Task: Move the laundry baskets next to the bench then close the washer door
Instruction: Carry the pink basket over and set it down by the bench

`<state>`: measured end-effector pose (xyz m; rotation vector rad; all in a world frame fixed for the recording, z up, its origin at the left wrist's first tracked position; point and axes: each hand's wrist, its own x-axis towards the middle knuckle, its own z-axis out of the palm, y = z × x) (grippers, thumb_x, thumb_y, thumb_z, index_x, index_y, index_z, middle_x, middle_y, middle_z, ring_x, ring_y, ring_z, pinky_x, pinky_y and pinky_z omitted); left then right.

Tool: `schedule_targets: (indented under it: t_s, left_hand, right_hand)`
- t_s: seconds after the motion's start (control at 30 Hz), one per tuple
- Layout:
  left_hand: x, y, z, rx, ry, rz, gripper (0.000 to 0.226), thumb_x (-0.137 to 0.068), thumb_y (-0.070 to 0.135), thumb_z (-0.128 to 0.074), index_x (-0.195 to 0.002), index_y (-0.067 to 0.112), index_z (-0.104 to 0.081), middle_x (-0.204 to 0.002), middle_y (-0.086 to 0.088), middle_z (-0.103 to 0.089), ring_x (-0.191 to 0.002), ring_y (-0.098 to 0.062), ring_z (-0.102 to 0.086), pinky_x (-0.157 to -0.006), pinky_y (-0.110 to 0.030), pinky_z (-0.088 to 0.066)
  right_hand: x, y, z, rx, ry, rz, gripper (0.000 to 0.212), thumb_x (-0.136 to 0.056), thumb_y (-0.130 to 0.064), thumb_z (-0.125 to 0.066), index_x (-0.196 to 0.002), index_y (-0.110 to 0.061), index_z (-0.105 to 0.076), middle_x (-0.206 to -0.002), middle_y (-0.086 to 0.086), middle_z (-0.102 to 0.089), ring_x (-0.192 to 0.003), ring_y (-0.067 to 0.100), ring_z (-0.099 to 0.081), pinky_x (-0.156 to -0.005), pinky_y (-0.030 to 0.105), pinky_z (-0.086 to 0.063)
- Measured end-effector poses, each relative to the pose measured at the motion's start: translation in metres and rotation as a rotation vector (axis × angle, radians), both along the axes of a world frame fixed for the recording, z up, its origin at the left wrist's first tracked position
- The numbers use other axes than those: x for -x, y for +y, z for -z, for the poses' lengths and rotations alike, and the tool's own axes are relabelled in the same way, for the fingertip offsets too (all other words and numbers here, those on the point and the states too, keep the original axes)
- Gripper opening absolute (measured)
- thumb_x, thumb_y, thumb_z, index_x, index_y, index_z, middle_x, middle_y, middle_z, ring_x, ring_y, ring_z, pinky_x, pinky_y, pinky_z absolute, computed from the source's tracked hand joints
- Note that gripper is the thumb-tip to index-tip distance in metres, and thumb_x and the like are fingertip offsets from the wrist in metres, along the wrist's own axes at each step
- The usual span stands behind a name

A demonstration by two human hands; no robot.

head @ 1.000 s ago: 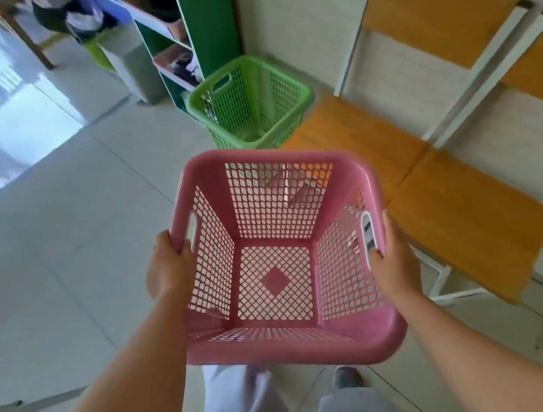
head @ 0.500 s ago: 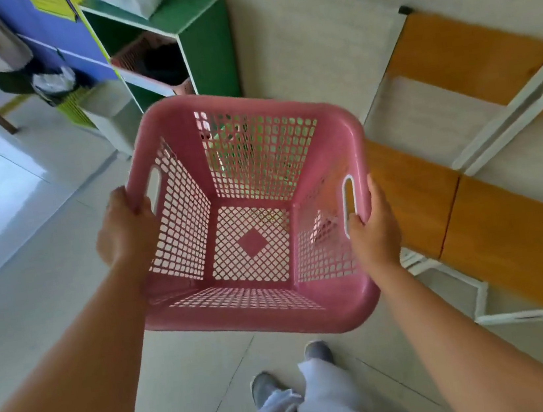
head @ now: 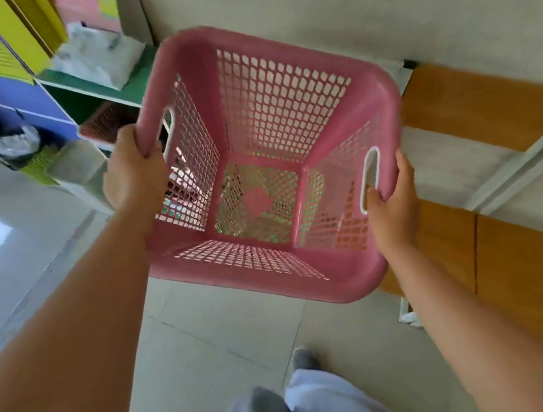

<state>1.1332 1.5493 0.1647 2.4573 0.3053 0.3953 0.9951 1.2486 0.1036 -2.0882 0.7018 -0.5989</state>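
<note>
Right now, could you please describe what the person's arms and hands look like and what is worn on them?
Both forearms are bare, with no sleeve in view. The left hand and right hand wear no gloves, and no rings, watch or bracelet show on either. Nails look short and unpainted. Below the arms, light grey trousers and a grey shoe are visible.

A green shelf unit (head: 99,90) is sitting against the wall at upper left, with a crinkly white plastic bag (head: 99,60) lying on top. Yellow posters (head: 0,41) are hanging on the blue panel (head: 24,96) beside it. Pale floor tiles (head: 219,344) are showing below.
</note>
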Motion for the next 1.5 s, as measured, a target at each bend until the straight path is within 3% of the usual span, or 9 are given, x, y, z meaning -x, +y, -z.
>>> schedule_targets:
  t_s: [0.17, 0.33, 0.67, 0.8, 1.0, 1.17, 1.3, 1.4, 1.5]
  left_hand:
    - [-0.058, -0.004, 0.052, 0.037, 0.076, 0.062, 0.025, -0.090, 0.038, -0.045, -0.114, 0.034, -0.050, -0.093, 0.003, -0.064, -0.086, -0.026, -0.060, -0.073, -0.036, -0.044]
    - [-0.140, -0.010, 0.095, 0.003, 0.192, 0.162, 0.026, -0.091, 0.036, -0.047, -0.116, 0.027, -0.050, -0.095, -0.003, -0.063, -0.091, -0.032, -0.058, -0.073, -0.038, -0.039]
    - [-0.276, -0.011, 0.194, -0.028, 0.472, 0.400, 0.033, -0.092, 0.027, -0.051, -0.123, 0.017, -0.045, -0.098, -0.007, -0.062, -0.081, -0.034, -0.061, -0.077, -0.047, -0.054]
    - [-0.296, -0.013, 0.242, -0.034, 0.573, 0.463, 0.035, -0.092, 0.026, -0.050, -0.126, 0.016, -0.044, -0.099, -0.017, -0.065, -0.081, -0.041, -0.064, -0.071, -0.050, -0.055]
    - [-0.313, -0.021, 0.304, -0.181, 0.666, 0.482, 0.034, -0.095, 0.026, -0.052, -0.125, 0.012, -0.046, -0.096, -0.019, -0.068, -0.081, -0.040, -0.065, -0.071, -0.042, -0.052]
    - [-0.320, -0.027, 0.347, -0.273, 0.755, 0.463, 0.025, -0.094, 0.024, -0.053, -0.115, 0.012, -0.048, -0.096, -0.020, -0.068, -0.082, -0.039, -0.065, -0.071, -0.044, -0.054]
    - [-0.327, -0.030, 0.376, -0.379, 0.924, 0.496, 0.048, -0.091, 0.011, -0.053, -0.136, 0.011, -0.039, -0.114, -0.024, -0.064, -0.099, -0.043, -0.063, -0.080, -0.044, -0.053]
    - [-0.323, -0.031, 0.384, -0.461, 1.037, 0.648, 0.084, -0.089, 0.015, -0.058, -0.154, 0.017, -0.004, -0.132, -0.025, -0.055, -0.110, -0.044, -0.060, -0.090, -0.048, -0.053]
    - [-0.313, -0.032, 0.379, -0.437, 1.056, 0.661, 0.084, -0.093, 0.027, -0.054, -0.154, 0.019, 0.002, -0.144, -0.021, -0.045, -0.117, -0.042, -0.057, -0.094, -0.046, -0.051]
  right_hand:
    - [-0.040, -0.004, 0.036, 0.020, 0.049, 0.053, 0.065, -0.090, -0.009, -0.055, -0.149, -0.020, -0.027, -0.152, -0.001, -0.037, -0.137, 0.019, -0.040, -0.109, 0.036, -0.038]
    - [-0.087, 0.003, 0.077, 0.050, 0.200, 0.153, 0.066, -0.090, -0.013, -0.055, -0.149, -0.021, -0.027, -0.153, 0.000, -0.037, -0.134, 0.024, -0.042, -0.101, 0.036, -0.040]
    - [-0.174, 0.028, 0.146, 0.031, 0.419, 0.288, 0.072, -0.086, -0.007, -0.061, -0.149, -0.016, -0.028, -0.152, 0.004, -0.038, -0.134, 0.028, -0.043, -0.105, 0.044, -0.041]
    - [-0.194, 0.022, 0.180, 0.033, 0.524, 0.320, 0.073, -0.086, -0.008, -0.062, -0.149, -0.017, -0.026, -0.150, 0.006, -0.041, -0.124, 0.032, -0.053, -0.094, 0.049, -0.049]
    - [-0.208, 0.012, 0.240, 0.031, 0.631, 0.249, 0.079, -0.089, -0.010, -0.058, -0.152, -0.027, -0.012, -0.145, 0.009, -0.045, -0.077, 0.029, -0.068, -0.059, 0.040, -0.057]
    - [-0.209, 0.017, 0.287, 0.008, 0.691, 0.244, 0.079, -0.089, -0.006, -0.057, -0.152, -0.024, -0.011, -0.135, 0.010, -0.053, -0.074, 0.025, -0.067, -0.054, 0.034, -0.056]
    - [-0.213, 0.021, 0.311, -0.006, 0.771, 0.236, 0.079, -0.089, -0.001, -0.055, -0.153, -0.018, -0.011, -0.139, 0.014, -0.048, -0.075, 0.024, -0.067, -0.052, 0.031, -0.052]
    - [-0.218, 0.031, 0.322, -0.031, 0.853, 0.125, 0.082, -0.089, -0.010, -0.057, -0.153, -0.015, -0.006, -0.153, 0.016, -0.030, -0.115, 0.033, -0.057, -0.079, 0.041, -0.057]
    - [-0.215, 0.046, 0.320, -0.021, 0.932, 0.064, 0.073, -0.095, -0.023, -0.050, -0.153, -0.013, -0.007, -0.160, 0.014, -0.011, -0.147, 0.030, -0.015, -0.116, 0.046, -0.027]
